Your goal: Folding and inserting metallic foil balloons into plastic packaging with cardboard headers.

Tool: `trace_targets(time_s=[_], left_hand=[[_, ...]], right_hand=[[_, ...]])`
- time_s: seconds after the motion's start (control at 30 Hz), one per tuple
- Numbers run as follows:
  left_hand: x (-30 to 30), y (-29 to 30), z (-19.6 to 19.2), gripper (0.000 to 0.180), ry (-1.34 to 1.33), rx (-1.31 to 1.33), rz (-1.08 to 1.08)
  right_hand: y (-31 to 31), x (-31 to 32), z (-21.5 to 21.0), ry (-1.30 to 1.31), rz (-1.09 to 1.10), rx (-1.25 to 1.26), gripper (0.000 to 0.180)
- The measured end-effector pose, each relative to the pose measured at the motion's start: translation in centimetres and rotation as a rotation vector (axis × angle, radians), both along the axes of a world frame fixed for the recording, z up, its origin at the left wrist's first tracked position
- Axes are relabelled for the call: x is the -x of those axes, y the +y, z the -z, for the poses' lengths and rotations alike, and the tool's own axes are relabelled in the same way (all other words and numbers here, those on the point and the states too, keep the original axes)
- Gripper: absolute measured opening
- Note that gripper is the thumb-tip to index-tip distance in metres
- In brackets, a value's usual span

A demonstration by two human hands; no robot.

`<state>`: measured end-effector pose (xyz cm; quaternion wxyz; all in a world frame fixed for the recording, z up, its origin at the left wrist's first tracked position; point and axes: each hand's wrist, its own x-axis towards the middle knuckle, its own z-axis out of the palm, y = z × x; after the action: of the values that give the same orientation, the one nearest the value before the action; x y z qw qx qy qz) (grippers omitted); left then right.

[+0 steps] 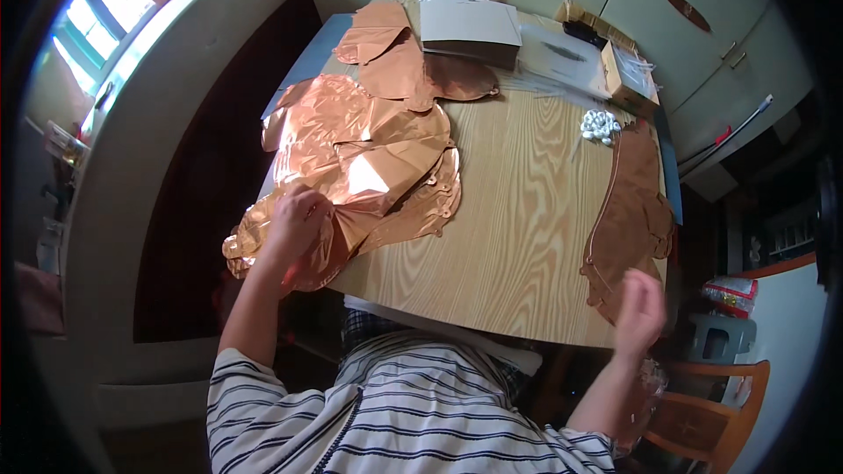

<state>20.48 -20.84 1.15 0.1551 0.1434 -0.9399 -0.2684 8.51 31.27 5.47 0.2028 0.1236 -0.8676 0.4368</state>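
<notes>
Flat copper-coloured foil balloons [316,123] with small tabs along their edges lie in a shiny, crumpled pile on the left of the table. My left hand [301,218] is closed on the near part of this pile, pinching a foil balloon [356,219] whose folds gather toward my fingers. On the right, my right hand [641,312] is raised by the table's near edge with its fingers loosely extended, and I see nothing in it. Just beyond it lies a stack of duller brown foil balloons [628,202], with a thin pale strip along its left side.
More flat copper foil [391,61] lies at the back, partly under a white box [470,22]. Small white objects [601,126] sit in a heap at the back right, near an open carton [628,79] and clear plastic bags [558,57]. A wooden chair [702,421] stands at lower right.
</notes>
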Motion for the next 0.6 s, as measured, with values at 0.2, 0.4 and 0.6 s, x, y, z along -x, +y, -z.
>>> trace_targets(time_s=[0.2, 0.4, 0.6], left_hand=[[1.1, 1.8, -3.8, 0.018, 0.008, -0.067, 0.093], [-6.0, 7.6, -4.5, 0.061, -0.059, 0.444, 0.411], [-11.7, 4.5, -1.2, 0.036, -0.107, 0.546, 0.359]], right_hand=[[-13.9, -2.1, -0.8, -0.264, -0.642, 0.026, 0.008], [-23.3, -2.3, 1.9, 0.117, -0.932, -0.243, 0.026], [-29.5, 0.7, 6.0, 0.145, -0.865, -0.660, 0.048]])
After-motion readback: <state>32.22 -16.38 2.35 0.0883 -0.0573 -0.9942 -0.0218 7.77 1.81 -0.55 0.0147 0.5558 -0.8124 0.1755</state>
